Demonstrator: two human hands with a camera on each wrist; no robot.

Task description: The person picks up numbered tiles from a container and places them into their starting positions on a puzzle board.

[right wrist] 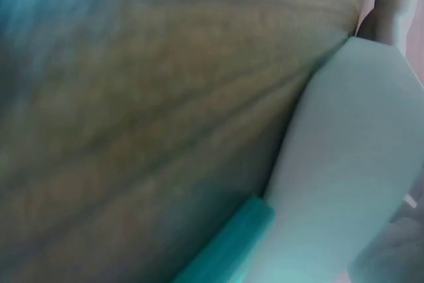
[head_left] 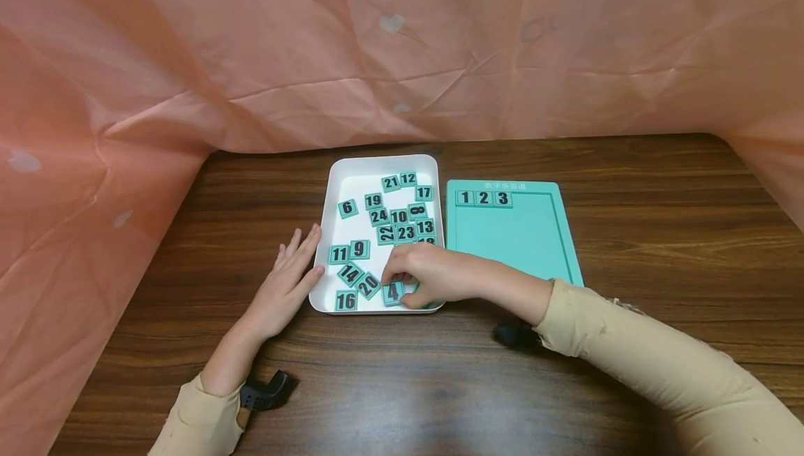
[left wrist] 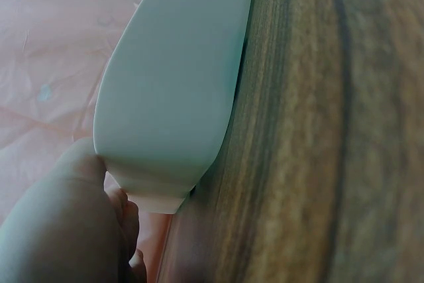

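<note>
Near the front of a white tray (head_left: 358,187), my right hand (head_left: 430,274) pinches the number 4 tile (head_left: 392,292) between thumb and fingers. Several other teal number tiles lie scattered in the tray, such as 6 (head_left: 347,208), 16 (head_left: 346,300) and 20 (head_left: 368,285); some are partly hidden behind the right hand. My left hand (head_left: 285,292) rests at the tray's left side with its fingers extended. In the left wrist view that hand (left wrist: 59,223) touches the rim at a corner of the tray (left wrist: 165,84).
Right of the tray lies a teal board (head_left: 502,232) with tiles 1 (head_left: 465,197), 2 (head_left: 484,197) and 3 (head_left: 502,198) in a row at its upper left. All this stands on a dark wooden table (head_left: 659,232). Pink cloth (head_left: 283,37) hangs behind and beside it.
</note>
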